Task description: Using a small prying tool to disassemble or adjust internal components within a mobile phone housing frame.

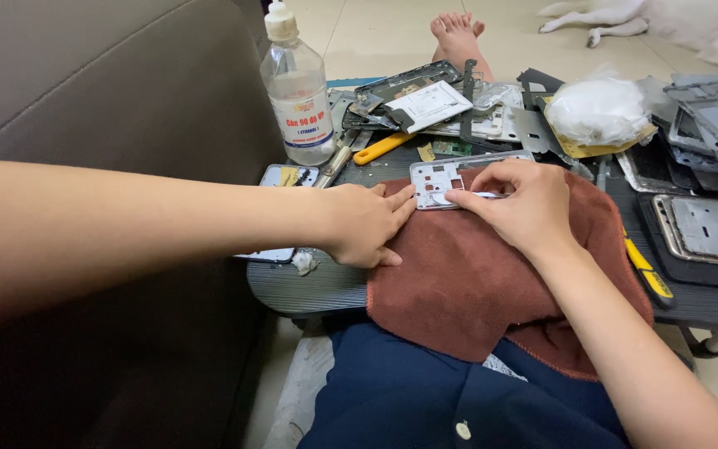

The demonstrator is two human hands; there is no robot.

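Observation:
A silver phone mid-frame (442,176) with several cut-outs lies flat on a reddish-brown cloth (459,274) spread over a small dark table (309,287). My left hand (365,224) rests palm down on the cloth's left edge, its fingertips touching the frame's left end. My right hand (517,204) is on the frame's right half, thumb and forefinger pinched on a thin strip at the frame's lower edge. What that strip is I cannot make out.
A clear plastic bottle (297,87) stands at the table's back left. Behind the frame lie a yellow-handled tool (382,148), phone parts (425,104), a white plastic bag (598,110) and more frames (712,229). A brown sofa (101,83) flanks the left. A dog (691,25) lies beyond.

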